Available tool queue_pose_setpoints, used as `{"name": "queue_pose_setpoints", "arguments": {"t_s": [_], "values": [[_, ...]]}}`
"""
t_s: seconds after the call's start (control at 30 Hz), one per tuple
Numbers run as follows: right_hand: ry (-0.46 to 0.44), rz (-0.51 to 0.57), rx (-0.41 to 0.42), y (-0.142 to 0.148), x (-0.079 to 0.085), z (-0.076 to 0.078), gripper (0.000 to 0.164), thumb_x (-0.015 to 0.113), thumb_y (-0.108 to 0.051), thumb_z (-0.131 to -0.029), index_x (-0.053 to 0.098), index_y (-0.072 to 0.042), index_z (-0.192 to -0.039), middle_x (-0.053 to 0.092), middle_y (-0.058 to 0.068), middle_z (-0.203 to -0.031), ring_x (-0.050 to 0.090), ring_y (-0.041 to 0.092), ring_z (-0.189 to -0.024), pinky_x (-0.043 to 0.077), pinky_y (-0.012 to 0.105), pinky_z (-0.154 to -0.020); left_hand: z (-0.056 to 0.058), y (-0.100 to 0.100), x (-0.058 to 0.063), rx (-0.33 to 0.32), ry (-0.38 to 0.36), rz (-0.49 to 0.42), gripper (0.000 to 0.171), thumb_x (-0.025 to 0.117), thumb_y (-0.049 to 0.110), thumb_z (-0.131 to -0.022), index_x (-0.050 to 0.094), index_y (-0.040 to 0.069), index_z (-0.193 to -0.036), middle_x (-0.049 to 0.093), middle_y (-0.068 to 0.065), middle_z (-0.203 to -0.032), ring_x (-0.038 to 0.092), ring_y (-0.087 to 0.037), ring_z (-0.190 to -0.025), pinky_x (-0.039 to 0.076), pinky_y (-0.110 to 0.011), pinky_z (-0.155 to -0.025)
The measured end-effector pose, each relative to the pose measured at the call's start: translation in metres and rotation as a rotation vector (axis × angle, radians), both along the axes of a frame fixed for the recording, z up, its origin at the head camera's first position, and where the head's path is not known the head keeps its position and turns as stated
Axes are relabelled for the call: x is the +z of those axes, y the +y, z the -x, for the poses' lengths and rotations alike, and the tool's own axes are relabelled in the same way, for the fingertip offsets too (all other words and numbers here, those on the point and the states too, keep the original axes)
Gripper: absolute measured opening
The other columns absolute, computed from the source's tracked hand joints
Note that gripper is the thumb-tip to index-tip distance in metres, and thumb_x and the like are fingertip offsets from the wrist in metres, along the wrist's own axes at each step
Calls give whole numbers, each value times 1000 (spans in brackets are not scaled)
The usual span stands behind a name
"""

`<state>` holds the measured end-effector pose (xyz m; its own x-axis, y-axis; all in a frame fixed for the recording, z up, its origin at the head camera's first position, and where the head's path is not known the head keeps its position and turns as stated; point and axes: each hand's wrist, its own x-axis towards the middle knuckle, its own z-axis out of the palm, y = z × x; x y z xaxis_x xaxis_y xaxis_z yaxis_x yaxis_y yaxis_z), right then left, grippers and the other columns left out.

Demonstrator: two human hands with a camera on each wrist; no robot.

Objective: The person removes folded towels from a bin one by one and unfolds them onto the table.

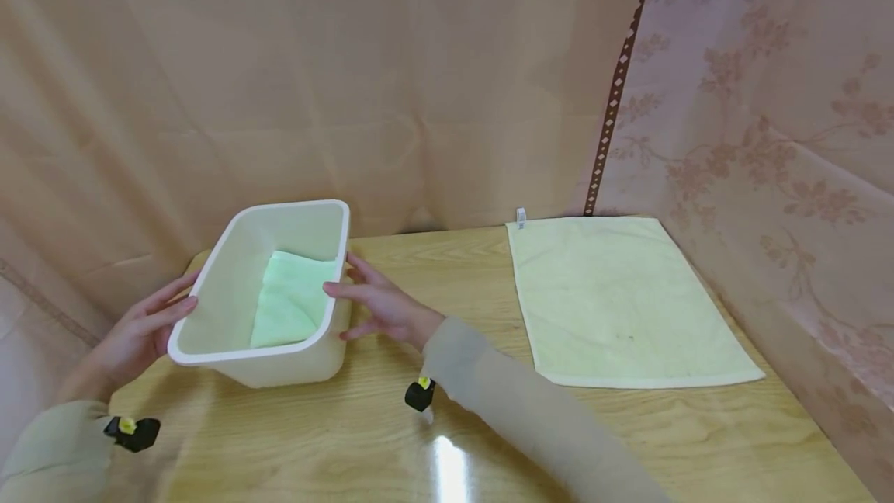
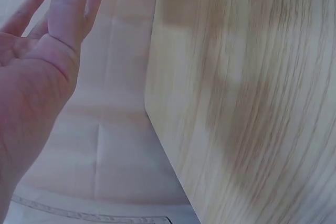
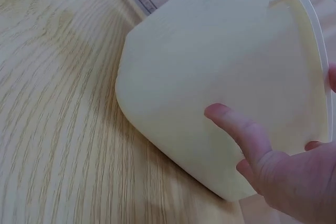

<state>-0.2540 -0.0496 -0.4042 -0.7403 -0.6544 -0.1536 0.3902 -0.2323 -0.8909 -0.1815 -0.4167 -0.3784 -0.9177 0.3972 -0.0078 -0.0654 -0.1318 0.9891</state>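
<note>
The white tub (image 1: 272,369) stands over the wooden surface (image 1: 279,449); whether its base makes full contact cannot be told. Both hands grasp it: the left hand (image 1: 136,336) at the tub's left rim, the right hand (image 1: 384,305) at its right rim, fingers against the outer wall. A green cloth (image 1: 293,301) lies inside the tub. Well right of the tub, a pale yellow cloth (image 1: 621,301) lies spread flat.

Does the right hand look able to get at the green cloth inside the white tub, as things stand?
Probably yes: the right hand touches the white tub, whose top is open, and nothing visible covers the green cloth. The hand would likely only need to clear the rim.
</note>
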Motion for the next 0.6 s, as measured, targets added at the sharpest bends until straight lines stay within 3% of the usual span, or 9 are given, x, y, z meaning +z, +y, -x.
{"name": "queue_pose_setpoints", "arguments": {"t_s": [0.13, 0.37, 0.6], "values": [[-34, -10, -26, -10, -1, -2, 68, 71, -22, -95, 41, -38, -154, 38, -2, -152, 41, 32, -135, 56, 62, -75, -3, -6, -1, 15, -1, -20, 54, 29, 1, -110, 55, 32, -147, 69, 4, -128, 74, -21, -94, 60, -37, -74], [-54, -26, -49, -24, -1, -4, 70, 73, -24, -94, 41, -39, -154, 35, -4, -157, 43, 34, -134, 55, 63, -77, -7, -17, 1, 101, -27, 113, 51, 34, 7, -110, 56, 39, -144, 68, 10, -127, 75, -21, -93, 60, -39, -73], [-42, -27, -44, -26, 0, -4, 69, 73, -26, -94, 40, -41, -154, 34, -5, -156, 44, 33, -133, 56, 63, -76, -5, -21, 4, 108, -32, 148, 50, 34, 9, -111, 55, 39, -145, 68, 11, -127, 75, -22, -93, 60, -41, -74]]}}
